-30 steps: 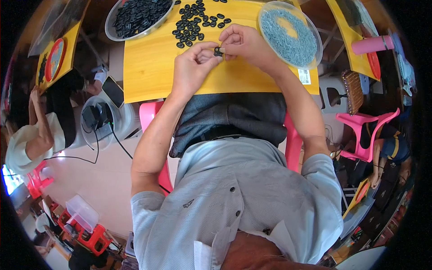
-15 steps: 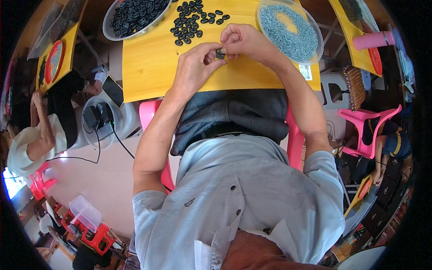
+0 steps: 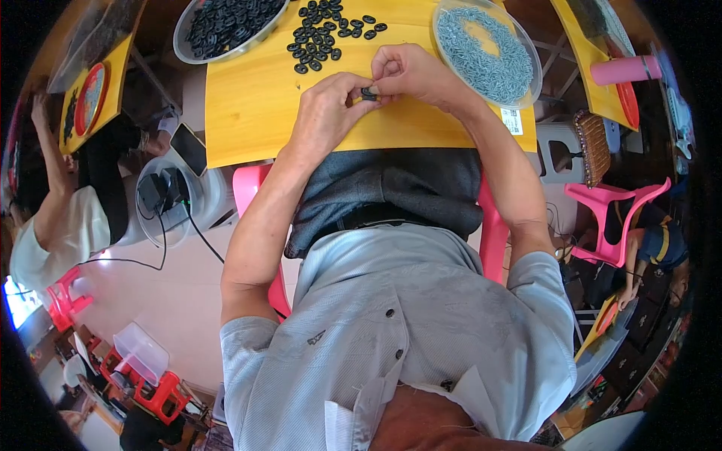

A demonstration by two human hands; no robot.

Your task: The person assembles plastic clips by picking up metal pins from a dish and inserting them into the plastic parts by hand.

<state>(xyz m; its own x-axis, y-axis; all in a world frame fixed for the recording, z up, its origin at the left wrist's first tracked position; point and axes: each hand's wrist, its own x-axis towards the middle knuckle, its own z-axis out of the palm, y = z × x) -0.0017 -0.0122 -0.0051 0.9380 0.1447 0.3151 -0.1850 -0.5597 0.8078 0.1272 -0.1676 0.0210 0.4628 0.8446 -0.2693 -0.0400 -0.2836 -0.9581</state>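
Between my two hands, over the yellow table (image 3: 256, 113), a small black oval part (image 3: 368, 94) is held. My left hand (image 3: 327, 109) is closed, pinching the part between thumb and fingers. My right hand (image 3: 414, 75) is closed too, its thumb and fingertips against the part's upper side. Whether the right fingertips also hold a tiny piece is hidden. Beyond my left hand lie several loose black oval parts (image 3: 320, 34) with two holes each. A round clear tub of small bluish metal screws (image 3: 485, 64) stands beyond my right forearm.
A clear tub heaped with black parts (image 3: 229, 26) stands at the table's far left. A phone (image 3: 188, 149) and black adapters (image 3: 162, 192) with cables are at my left. Co-workers sit at both sides. A pink bottle (image 3: 626, 70) lies on the right-hand table.
My hands stay almost in place; the black part between my fingertips has turned slightly. The co-worker at the left has raised an arm toward the far side of their table.
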